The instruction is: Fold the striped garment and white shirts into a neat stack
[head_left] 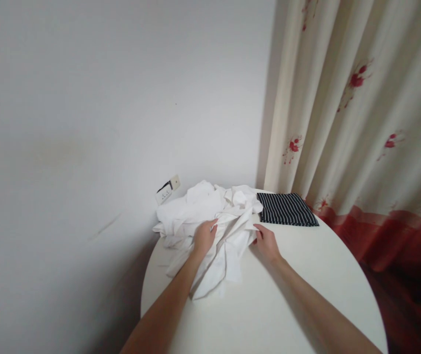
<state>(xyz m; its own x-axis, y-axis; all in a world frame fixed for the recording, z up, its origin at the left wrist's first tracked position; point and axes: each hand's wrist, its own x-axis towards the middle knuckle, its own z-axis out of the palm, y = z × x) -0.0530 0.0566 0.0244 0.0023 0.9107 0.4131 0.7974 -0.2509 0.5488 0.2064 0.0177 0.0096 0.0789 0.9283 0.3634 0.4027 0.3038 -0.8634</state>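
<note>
A crumpled heap of white cloth point(192, 206) lies at the back left of a round white table point(287, 295). My left hand point(205, 238) is closed on a fold of white cloth at the front of the heap. To its right, my right hand point(266, 242) pinches an edge of the white cloth between thumb and fingers. Between my hands the cloth point(228, 246) hangs in loose folds, and one corner reaches toward the table's front. Whether the heap is one garment or several pieces, I cannot tell.
A folded black cloth with white stripes point(287, 209) lies flat at the back right of the table. Behind the heap is a pale wall point(122, 98) with a socket point(164, 194). A cream curtain point(343, 123) with red flowers hangs on the right.
</note>
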